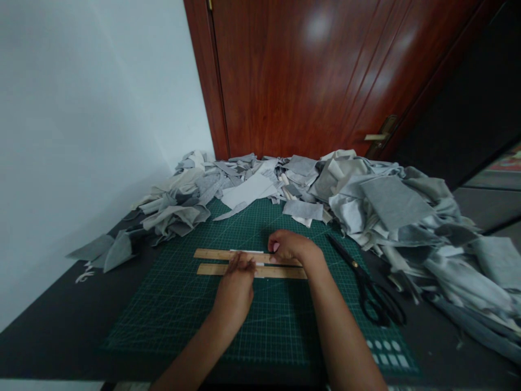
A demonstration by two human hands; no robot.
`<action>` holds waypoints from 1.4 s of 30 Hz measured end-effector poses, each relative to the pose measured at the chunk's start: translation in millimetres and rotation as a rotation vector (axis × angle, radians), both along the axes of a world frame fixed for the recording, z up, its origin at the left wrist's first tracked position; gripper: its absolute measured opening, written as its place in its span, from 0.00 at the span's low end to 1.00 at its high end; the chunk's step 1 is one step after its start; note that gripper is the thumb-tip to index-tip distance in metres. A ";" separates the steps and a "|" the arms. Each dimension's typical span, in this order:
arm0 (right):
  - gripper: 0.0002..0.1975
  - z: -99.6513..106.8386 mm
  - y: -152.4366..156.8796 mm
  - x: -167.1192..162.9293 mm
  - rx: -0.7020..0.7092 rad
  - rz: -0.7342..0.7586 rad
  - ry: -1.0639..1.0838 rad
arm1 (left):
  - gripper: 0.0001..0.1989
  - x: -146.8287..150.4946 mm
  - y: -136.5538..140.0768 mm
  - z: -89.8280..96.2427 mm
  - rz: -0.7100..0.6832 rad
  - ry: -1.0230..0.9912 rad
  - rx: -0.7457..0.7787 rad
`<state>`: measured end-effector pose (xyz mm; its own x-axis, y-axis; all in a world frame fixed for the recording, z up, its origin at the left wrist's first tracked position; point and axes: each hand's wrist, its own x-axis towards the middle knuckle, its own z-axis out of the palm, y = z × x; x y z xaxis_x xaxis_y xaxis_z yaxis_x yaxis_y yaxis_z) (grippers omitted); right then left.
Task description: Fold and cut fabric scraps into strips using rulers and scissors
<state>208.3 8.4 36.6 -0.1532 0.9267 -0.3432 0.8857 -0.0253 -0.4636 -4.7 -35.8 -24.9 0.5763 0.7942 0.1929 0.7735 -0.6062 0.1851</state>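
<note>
Two wooden rulers lie side by side on the green cutting mat (163, 315): the far ruler (214, 254) and the near ruler (211, 269). Edges of a white strip (260, 264) show between and around them. My left hand (238, 282) rests with its fingers spread and pressed down across both rulers, holding neither in a grasp. At the far ruler's right part, my right hand (291, 247) has its fingers curled in a pinch. What sits between those fingertips, if anything, is too small to make out.
Black-handled scissors (366, 282) lie on the mat's right side. Heaps of grey and white fabric scraps (370, 195) line the back and right, with another pile (179, 212) at the left. A wall and a brown door (293, 81) stand behind.
</note>
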 end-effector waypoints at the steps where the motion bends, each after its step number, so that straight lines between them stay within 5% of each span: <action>1: 0.15 -0.4 0.2 -0.1 0.000 -0.003 0.000 | 0.20 -0.2 0.0 -0.1 0.001 -0.003 0.008; 21: 0.17 -5.4 5.8 1.2 -0.015 -0.011 0.048 | 0.21 1.6 -1.2 3.1 0.027 0.039 -0.007; 30: 0.09 -11.0 13.1 19.4 0.005 0.085 0.255 | 0.22 0.5 -2.7 4.1 0.009 0.019 -0.010; 42: 0.06 -15.7 25.5 45.7 0.369 -0.191 0.527 | 0.27 0.7 -3.8 7.1 0.046 0.061 0.015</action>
